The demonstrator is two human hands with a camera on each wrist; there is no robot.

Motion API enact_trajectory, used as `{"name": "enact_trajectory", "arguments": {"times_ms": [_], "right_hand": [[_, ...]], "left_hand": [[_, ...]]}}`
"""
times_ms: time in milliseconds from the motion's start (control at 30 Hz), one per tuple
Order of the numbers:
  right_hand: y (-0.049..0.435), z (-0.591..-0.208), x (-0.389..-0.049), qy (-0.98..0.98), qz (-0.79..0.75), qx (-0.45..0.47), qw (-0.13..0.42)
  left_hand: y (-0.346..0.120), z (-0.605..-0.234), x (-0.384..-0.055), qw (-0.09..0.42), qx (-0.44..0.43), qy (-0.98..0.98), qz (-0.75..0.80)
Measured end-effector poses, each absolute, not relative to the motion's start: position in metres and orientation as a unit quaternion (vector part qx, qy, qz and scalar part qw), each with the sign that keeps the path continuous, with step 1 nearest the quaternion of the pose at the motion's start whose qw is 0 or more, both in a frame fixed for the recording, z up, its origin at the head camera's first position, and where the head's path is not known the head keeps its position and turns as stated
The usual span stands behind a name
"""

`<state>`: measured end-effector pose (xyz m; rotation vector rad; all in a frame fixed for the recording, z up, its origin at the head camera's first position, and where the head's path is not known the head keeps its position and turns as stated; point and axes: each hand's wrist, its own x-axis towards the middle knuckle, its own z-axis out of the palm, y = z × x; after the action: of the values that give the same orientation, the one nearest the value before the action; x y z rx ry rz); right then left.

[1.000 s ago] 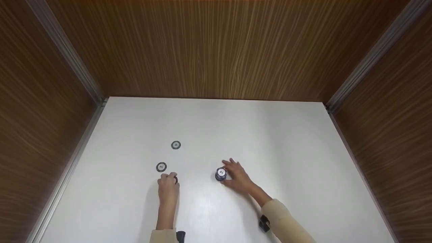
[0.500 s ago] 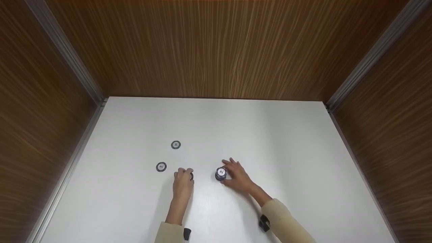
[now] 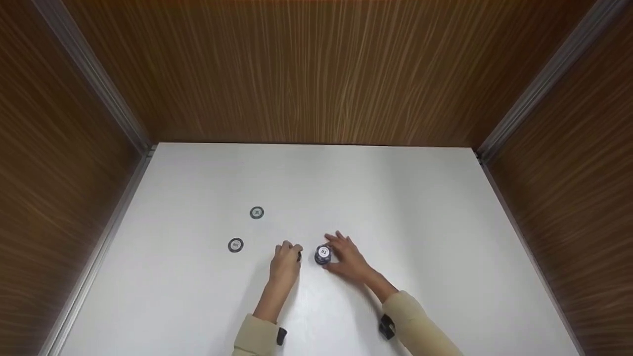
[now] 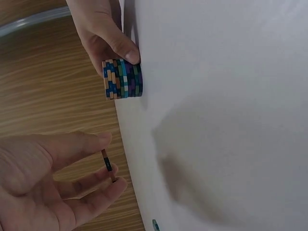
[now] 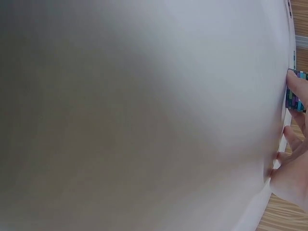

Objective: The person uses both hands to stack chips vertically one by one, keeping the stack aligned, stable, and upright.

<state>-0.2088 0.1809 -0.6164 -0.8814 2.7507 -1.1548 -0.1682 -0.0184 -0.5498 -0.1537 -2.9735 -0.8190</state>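
Between thumb and fingertips, my left hand (image 3: 285, 263) pinches a single poker chip (image 4: 108, 165), seen edge-on in the left wrist view and raised off the table. A stack of poker chips (image 3: 323, 254) stands just to its right, its top chip showing a white centre. My right hand (image 3: 348, 258) grips that stack from the right, thumb on the near side and index finger on the far side, the other fingers spread out. In the left wrist view the stacked chips (image 4: 122, 79) have edges of blue, orange, green and purple.
Two dark-rimmed poker chips lie flat to the left on the white table (image 3: 420, 207): one nearer chip (image 3: 236, 244) and one farther chip (image 3: 256, 212). Brown wood-grain panels (image 3: 316, 74) wall in the table at the back and both sides.
My left hand has moved right with its poker chip, from beside the nearer loose chip to close by the stack. The right hand has stayed at the stack.
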Motion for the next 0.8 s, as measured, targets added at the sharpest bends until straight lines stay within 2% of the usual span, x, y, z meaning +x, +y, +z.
{"name": "enact_trajectory", "arguments": {"times_ms": [267, 800], "right_hand": [[0.180, -0.615, -0.209, 0.887, -0.367, -0.278, 0.020], [0.180, -0.616, -0.209, 0.887, -0.369, -0.277, 0.021]], "left_hand": [[-0.007, -0.543, -0.172, 0.043, -0.111, -0.966, -0.229], [0.011, -0.542, -0.176, 0.063, -0.139, -0.967, -0.204]]}}
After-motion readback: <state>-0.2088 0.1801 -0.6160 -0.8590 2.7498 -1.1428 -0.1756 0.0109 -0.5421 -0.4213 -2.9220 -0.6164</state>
